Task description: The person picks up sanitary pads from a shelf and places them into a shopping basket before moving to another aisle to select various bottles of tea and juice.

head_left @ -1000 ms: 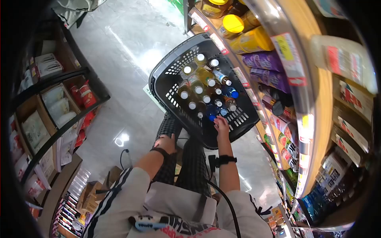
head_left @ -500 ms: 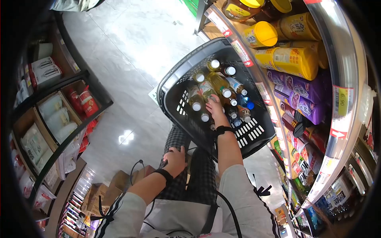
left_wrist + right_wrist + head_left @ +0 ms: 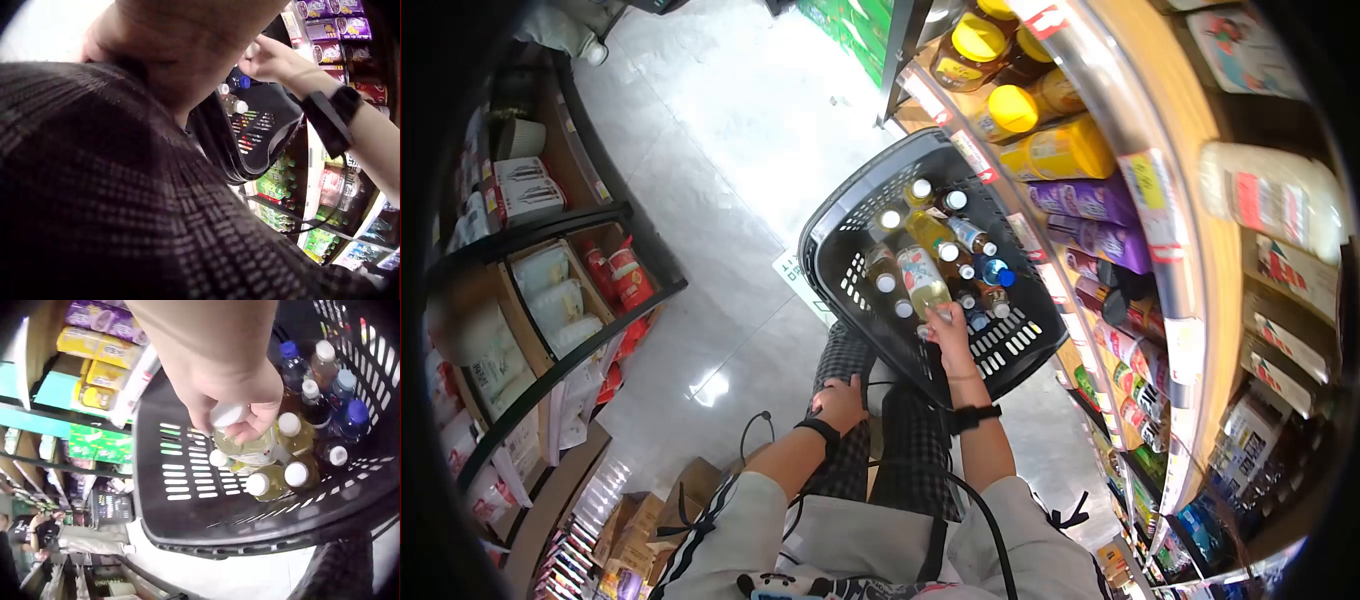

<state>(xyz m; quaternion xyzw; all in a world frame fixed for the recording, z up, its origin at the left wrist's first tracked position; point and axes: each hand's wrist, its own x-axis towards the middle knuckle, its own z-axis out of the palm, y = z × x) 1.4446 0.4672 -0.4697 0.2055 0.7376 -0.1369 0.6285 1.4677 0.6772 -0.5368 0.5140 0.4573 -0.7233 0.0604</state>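
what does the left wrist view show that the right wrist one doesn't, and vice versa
Only the left wrist view shows the black strap on the right wrist and green-labelled bottles on a shelf. Only the right wrist view clearly shows the held white-capped clear bottle, plus yellow cylindrical canisters and a distant person in a black top. Both show the bare right-hand grip, the black plastic basket, a blue-capped bottle and purple shelf packages.

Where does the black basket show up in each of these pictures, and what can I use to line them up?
Head: basket in the middle, a little right of centre.
Left wrist: basket right of centre, mainly in the upper half, partly blocked.
Right wrist: basket filling the centre and right, cut off by the right edge.
Shared landmark: the right hand, gripping a bottle.
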